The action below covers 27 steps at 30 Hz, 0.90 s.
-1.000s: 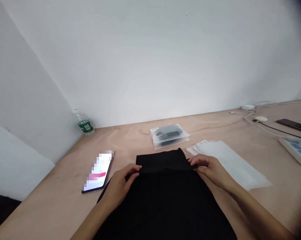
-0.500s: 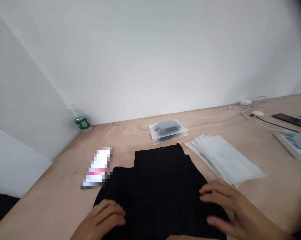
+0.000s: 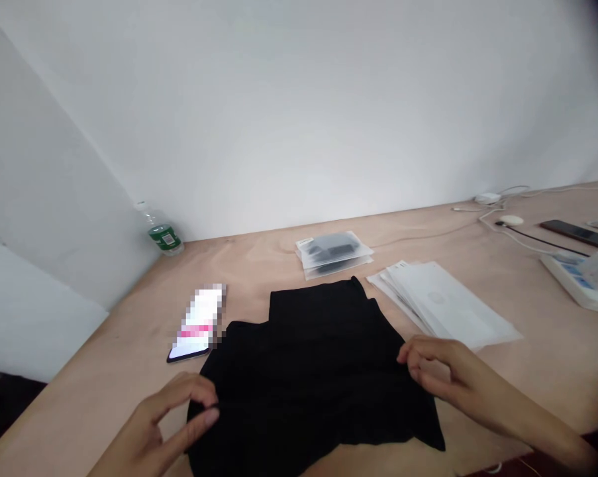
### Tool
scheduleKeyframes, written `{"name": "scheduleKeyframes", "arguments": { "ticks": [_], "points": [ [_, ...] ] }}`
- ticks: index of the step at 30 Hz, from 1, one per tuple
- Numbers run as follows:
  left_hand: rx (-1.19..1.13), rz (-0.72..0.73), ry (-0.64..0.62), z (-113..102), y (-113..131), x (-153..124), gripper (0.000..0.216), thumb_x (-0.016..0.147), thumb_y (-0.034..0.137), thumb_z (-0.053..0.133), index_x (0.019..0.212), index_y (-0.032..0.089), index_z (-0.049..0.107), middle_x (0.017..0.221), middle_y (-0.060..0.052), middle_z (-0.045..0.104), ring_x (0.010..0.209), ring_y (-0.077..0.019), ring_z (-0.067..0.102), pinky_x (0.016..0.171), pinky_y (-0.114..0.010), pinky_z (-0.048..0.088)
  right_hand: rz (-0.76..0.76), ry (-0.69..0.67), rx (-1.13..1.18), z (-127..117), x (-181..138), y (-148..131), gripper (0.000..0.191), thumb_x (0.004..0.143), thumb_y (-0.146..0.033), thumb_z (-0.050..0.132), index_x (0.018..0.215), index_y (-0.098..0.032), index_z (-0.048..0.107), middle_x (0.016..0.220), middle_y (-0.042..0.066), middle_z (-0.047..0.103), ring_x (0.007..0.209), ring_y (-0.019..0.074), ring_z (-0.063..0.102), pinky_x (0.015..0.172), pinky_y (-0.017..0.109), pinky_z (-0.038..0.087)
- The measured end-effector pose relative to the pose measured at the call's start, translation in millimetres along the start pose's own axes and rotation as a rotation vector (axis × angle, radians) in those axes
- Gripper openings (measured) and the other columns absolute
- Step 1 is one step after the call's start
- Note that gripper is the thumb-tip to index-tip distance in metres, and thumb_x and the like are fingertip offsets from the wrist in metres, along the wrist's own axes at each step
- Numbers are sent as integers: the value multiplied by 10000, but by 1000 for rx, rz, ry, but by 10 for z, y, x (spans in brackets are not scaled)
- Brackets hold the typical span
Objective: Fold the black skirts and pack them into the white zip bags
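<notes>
A black garment (image 3: 313,371) lies spread on the wooden table in front of me, its kind not clear. At its left edge my left hand (image 3: 142,424) pinches the cloth between thumb and index finger. Along the opposite edge my right hand (image 3: 450,368) is closed on the fabric with bent fingers. To the left of the garment rests a phone (image 3: 199,321) with a lit, blurred screen. Frosted plastic bags (image 3: 460,305) lie in a fanned stack by its upper right side.
Packed plastic bags (image 3: 333,253) with dark contents lie beyond the garment. A green-labelled bottle (image 3: 163,237) stands by the wall at the back left. On the right are a power strip (image 3: 574,281), a dark phone (image 3: 579,235) and white cables (image 3: 492,215).
Both hands have gone from lying loosely over the cloth to pinching its side edges. My left hand has moved outward to the left. The garment's lower edge now shows more fully.
</notes>
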<state>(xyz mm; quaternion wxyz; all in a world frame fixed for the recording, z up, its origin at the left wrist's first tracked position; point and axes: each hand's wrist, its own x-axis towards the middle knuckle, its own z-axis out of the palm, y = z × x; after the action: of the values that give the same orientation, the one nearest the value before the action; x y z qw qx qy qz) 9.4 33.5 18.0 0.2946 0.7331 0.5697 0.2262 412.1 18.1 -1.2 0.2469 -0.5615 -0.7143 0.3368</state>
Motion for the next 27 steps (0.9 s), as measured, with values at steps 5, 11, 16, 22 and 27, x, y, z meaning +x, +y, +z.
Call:
{"name": "scheduleKeyframes", "arguments": {
  "ticks": [5,11,16,22,27],
  "points": [
    [-143,-190,128,45,87,411,252,714,464,592,669,216,591,634,21,566,615,-146,530,538,-220,415,154,62,104,-31,336,19,144,749,-196,465,654,-209,572,695,6,601,575,132,507,484,240,368],
    [-237,-152,-72,-3,43,501,210,713,407,611,657,210,562,611,37,527,584,-122,477,528,-213,379,160,-206,124,-52,254,-73,88,727,-275,586,675,-216,546,602,-39,513,556,108,463,481,216,329],
    [-211,-159,-50,-10,-33,494,235,722,435,595,658,212,557,618,40,535,587,-124,492,529,-216,380,135,-166,97,-22,272,-30,42,729,-226,557,768,-238,563,689,-27,568,616,129,521,523,228,369],
    [165,-144,274,160,-60,605,263,742,492,529,760,240,603,737,4,639,699,-191,594,605,-262,438,25,320,-484,135,451,175,123,766,-260,524,878,-251,576,833,16,654,777,222,581,693,358,386],
    [194,-258,433,81,-147,354,301,731,536,524,820,266,623,829,-5,677,714,-215,616,588,-274,456,-128,523,-716,321,361,19,165,832,-237,458,933,-221,588,954,81,625,880,261,536,701,382,364]
  ]
}}
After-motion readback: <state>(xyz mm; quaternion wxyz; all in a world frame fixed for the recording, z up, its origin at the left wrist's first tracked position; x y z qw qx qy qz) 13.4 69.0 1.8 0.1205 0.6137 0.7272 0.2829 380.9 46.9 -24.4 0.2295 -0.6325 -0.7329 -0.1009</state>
